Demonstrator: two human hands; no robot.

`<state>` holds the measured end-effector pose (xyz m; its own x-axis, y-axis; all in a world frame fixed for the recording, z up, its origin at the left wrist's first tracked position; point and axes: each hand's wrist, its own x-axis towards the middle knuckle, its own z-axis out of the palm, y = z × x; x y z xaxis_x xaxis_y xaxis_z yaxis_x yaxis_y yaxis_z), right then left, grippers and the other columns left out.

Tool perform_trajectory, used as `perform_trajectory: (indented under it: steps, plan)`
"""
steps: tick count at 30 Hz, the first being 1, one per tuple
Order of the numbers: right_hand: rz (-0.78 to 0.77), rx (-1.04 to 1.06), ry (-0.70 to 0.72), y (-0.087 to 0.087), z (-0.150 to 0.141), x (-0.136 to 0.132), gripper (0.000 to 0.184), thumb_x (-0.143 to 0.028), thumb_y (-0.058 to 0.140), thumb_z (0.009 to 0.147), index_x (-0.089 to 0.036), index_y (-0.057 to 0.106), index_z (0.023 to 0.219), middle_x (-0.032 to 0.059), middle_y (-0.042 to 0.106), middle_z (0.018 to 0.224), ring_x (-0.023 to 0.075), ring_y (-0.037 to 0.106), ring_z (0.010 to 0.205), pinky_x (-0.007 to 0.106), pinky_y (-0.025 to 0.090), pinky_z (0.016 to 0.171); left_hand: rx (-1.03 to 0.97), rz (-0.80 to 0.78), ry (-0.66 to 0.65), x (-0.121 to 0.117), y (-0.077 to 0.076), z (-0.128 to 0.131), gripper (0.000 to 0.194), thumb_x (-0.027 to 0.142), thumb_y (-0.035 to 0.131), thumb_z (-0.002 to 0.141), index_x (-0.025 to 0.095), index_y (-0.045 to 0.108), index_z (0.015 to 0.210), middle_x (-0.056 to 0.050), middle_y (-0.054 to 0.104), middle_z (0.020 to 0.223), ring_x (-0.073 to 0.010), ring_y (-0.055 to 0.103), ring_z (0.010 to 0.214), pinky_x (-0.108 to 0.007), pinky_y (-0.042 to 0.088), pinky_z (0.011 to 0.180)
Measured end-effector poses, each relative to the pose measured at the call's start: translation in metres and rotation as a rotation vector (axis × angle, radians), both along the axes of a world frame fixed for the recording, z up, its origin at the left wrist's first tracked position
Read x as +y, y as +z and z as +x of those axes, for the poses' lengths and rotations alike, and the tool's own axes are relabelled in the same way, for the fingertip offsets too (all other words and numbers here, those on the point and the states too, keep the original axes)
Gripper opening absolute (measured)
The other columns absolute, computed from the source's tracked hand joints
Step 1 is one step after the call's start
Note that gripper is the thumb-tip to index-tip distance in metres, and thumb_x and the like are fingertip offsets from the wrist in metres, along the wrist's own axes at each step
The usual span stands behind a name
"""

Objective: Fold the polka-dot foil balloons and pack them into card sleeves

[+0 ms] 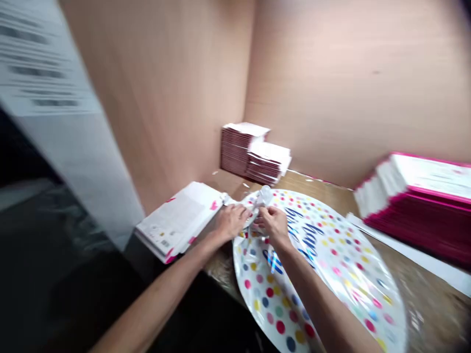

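A large round foil balloon (353, 274), white with coloured dots and blue lettering, lies puffed out on the bench under my right forearm. At its crumpled neck (264, 196), near the middle of the view, my two hands meet. My left hand (232, 220) holds the left side of the neck with fingers bent over it. Close by on the right, my right hand (273, 223) pinches the neck material between thumb and fingers. Whatever lies under the fingertips is blurred. A flat white box with pink marks (176, 218) lies just left of my left hand.
Stacks of white-topped cards or packets (245, 147) stand in the back corner. A pile of pink-edged packs (427, 206) sits at the right over a white sheet (412, 250). Cardboard walls (349, 73) enclose the bench; a printed sheet (40, 63) hangs at left.
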<state>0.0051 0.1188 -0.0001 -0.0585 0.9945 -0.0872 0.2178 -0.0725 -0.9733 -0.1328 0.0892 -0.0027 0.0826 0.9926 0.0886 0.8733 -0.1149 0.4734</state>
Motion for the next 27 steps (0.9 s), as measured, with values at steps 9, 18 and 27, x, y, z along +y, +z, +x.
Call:
perform_trajectory:
  steps: [9,18,27]
  plan:
    - [-0.133,-0.032,-0.23,0.006,0.171,-0.051,0.03,-0.046,0.06,0.075,-0.016,0.058,0.071,0.004,0.065,0.061,0.0124,0.059,0.049,0.021,0.046,0.044,0.38,0.2,-0.156,-0.019,0.003,0.012,0.046,0.039,0.046,0.094,0.011,0.059,0.129,-0.018,0.052,0.144,-0.0338,0.039,0.139,-0.051,0.029,0.114]
    - [0.653,-0.909,-0.252,0.005,0.214,-0.094,0.037,-0.032,0.05,0.093,-0.015,0.056,0.126,0.0178,0.055,0.135,0.0301,0.05,0.127,0.047,0.043,0.103,0.263,0.21,-0.442,-0.092,-0.026,0.106,0.053,0.045,0.046,0.094,0.019,0.052,0.139,-0.013,0.043,0.152,-0.0349,0.03,0.145,-0.058,0.031,0.114]
    - [0.461,-1.094,0.121,-0.017,0.226,-0.091,0.027,-0.036,0.045,0.101,-0.018,0.063,0.109,0.0122,0.064,0.122,0.0268,0.058,0.114,0.042,0.045,0.098,0.102,0.059,-0.044,-0.121,0.0,0.091,0.051,0.06,0.044,0.086,0.017,0.065,0.069,-0.02,0.061,0.128,-0.0419,0.041,0.136,-0.056,0.04,0.107]
